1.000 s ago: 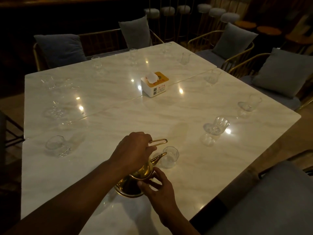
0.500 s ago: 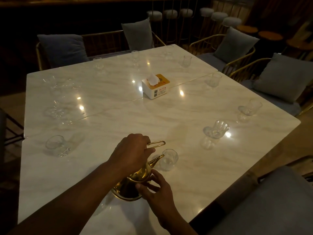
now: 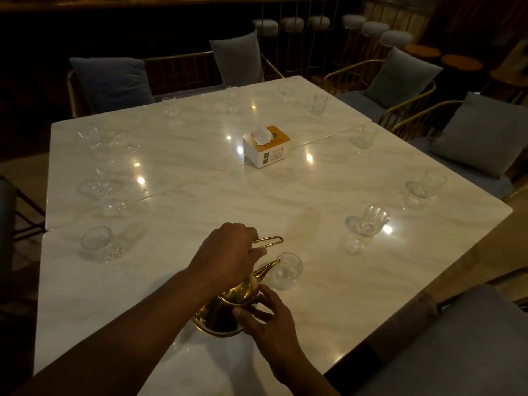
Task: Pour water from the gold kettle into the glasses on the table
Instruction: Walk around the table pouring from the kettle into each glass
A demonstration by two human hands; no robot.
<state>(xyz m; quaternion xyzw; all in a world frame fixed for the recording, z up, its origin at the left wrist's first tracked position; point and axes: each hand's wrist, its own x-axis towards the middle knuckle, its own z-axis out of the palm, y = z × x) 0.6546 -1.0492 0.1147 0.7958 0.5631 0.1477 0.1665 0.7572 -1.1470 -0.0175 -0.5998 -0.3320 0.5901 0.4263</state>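
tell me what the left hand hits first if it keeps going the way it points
The left hand, gripping the gold kettle handle, points forward-right over bare table. The glass at the spout lies beside that line; a far glass might come first, but depth is unclear.

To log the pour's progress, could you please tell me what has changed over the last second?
Nothing has visibly changed. The left hand still grips the kettle handle, the right hand steadies its body, and the spout stays tipped at the nearest glass.
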